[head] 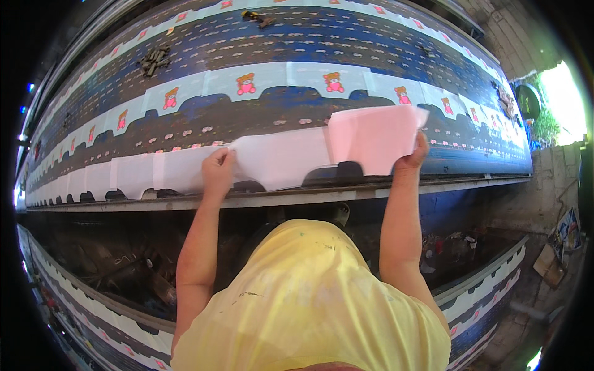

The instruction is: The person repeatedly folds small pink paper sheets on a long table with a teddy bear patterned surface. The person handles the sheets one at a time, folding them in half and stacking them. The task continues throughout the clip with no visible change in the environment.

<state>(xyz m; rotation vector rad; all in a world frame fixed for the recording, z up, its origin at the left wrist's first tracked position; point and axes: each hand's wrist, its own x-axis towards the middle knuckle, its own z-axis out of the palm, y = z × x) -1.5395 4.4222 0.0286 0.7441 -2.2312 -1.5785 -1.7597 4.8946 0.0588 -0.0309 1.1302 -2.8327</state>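
Note:
My left hand [217,171] pinches the upper left corner of a pale cut fabric piece [283,155] that lies at the near edge of a long printing table [297,198]. With my right hand [413,153] I hold a stack of pink cut fabric pieces [373,139], its lower left part close to the pale piece. To the left, similar pale pieces [134,175] lie side by side in a row along the near edge. Beyond my hands runs a row of light pieces, each bearing a printed teddy bear [246,84].
Small dark lumps [154,60] and a yellow and brown object [257,18] lie on the tabletop. Another row of printed pieces runs along its far side. Behind me stands a second table [482,283] with similar rows. Cardboard [549,265] lies on the floor at right.

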